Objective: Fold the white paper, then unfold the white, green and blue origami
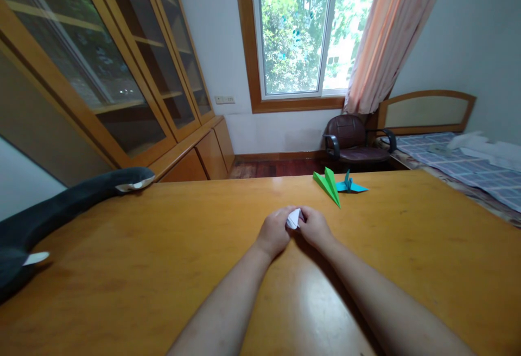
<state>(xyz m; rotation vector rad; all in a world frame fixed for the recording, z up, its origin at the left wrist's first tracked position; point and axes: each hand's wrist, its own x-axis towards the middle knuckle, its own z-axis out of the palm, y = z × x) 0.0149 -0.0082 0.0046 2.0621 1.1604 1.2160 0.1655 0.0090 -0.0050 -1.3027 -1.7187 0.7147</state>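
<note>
A small piece of folded white paper (pixel 293 218) is held between both hands, just above or on the wooden table (pixel 195 269); I cannot tell which. My left hand (pixel 275 230) grips its left side with the fingers closed. On the other side, my right hand (pixel 315 227) pinches the right edge, its fingertips partly hidden. Beyond my hands, near the far table edge, lies a green paper plane (pixel 329 186). Right beside it sits a blue paper crane (pixel 350 184) with its wings spread.
A dark plush toy (pixel 69 204) with white parts stretches along the table's left side. Past the table stand a brown armchair (pixel 353 136), a bed (pixel 468 155) at right and a glass-door cabinet (pixel 163 63) at left. A window (pixel 293 30) with a pink curtain (pixel 394 25) is behind.
</note>
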